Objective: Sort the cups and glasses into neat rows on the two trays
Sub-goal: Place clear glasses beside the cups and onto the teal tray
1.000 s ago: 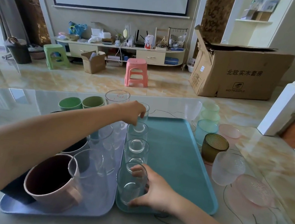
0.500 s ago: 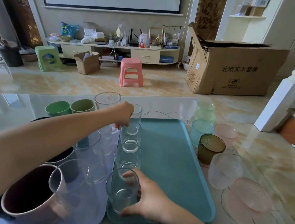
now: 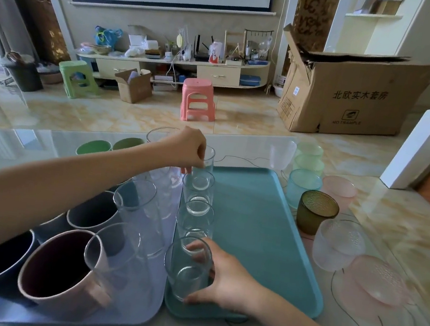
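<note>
- Right hand (image 3: pixel 226 280): the grip is closed around the side wall of the nearest clear glass (image 3: pixel 187 267), fingers curled behind it and thumb low at its base. The glass stands upright at the near left corner of the teal tray (image 3: pixel 268 223).
- Left hand (image 3: pixel 188 150): fingertips pinch the rim of the farthest clear glass (image 3: pixel 206 163), at the far end of the same row.
- Between these two stand two more clear glasses, forming a four-glass row along the teal tray's left edge, each touching or just beside the next.
- Handling judgement: thin, rigid, smooth glass; likely light, slippery and fragile. Grip the side wall at mid-height; avoid knocking neighbours.
- The lavender tray (image 3: pixel 76 316) lies just beside the teal tray, carrying tall clear tumblers (image 3: pixel 135 207) and dark mugs, including a pink-walled mug (image 3: pixel 59 273).
- Unsorted items stand on the surface (image 3: pixel 402 240) right of the teal tray: an amber textured glass (image 3: pixel 315 216), a frosted glass (image 3: pixel 338 248), pink and green tinted glasses.
- The surface is glossy and marbled, probably slick.
- Room: tiled floor, pink stool (image 3: pixel 198 100), large cardboard box (image 3: pixel 352 93).
</note>
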Available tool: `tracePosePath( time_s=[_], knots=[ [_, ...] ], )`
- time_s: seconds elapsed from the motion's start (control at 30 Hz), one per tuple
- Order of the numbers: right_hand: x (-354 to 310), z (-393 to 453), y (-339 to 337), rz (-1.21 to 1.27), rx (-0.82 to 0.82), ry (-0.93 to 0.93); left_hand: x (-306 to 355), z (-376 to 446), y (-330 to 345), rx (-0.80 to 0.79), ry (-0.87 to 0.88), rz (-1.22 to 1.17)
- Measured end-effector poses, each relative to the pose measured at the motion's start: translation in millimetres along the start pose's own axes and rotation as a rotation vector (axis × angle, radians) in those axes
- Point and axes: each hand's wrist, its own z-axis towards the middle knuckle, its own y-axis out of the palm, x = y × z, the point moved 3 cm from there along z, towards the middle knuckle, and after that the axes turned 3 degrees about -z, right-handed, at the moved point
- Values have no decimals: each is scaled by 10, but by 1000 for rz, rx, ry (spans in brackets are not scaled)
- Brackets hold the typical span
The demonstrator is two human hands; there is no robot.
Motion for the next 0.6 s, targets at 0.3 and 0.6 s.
tracePosePath(
  time_s=[0.3,0.6],
  knots=[
    [-8,-12,9,15,-4,11,204,-236,381,-382,22,350],
    [-27,-20,-10,-45,-15,19,127,-231,492,-421,10,281]
  ],
)
